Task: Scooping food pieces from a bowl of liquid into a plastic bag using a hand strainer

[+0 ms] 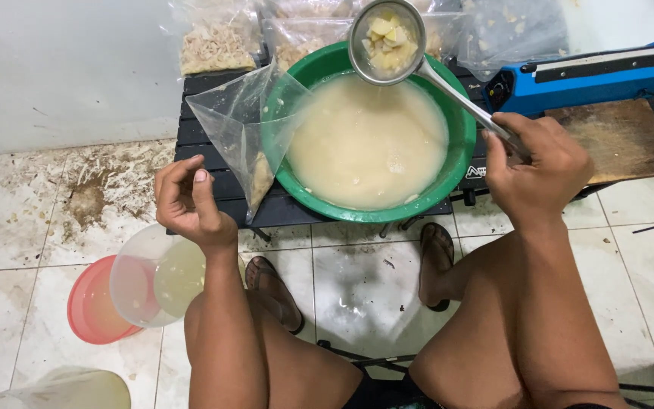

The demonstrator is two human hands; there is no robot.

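A green basin (461, 155) full of cloudy pale liquid stands on a low black slatted table (204, 91). My right hand (537, 168) grips the handle of a metal ladle (389, 39), whose bowl hovers over the basin's far rim holding pale yellow chunks. A clear plastic bag (238, 121) with a few pieces at its bottom leans open against the basin's left side. My left hand (188, 201) is just left of the bag, fingers curled, holding nothing that I can see.
Filled clear bags (217, 42) lie at the back of the table. A blue heat sealer (592, 72) and a wooden board (621, 136) sit to the right. On the tiled floor stand a clear bowl (153, 276) and a red lid (92, 307).
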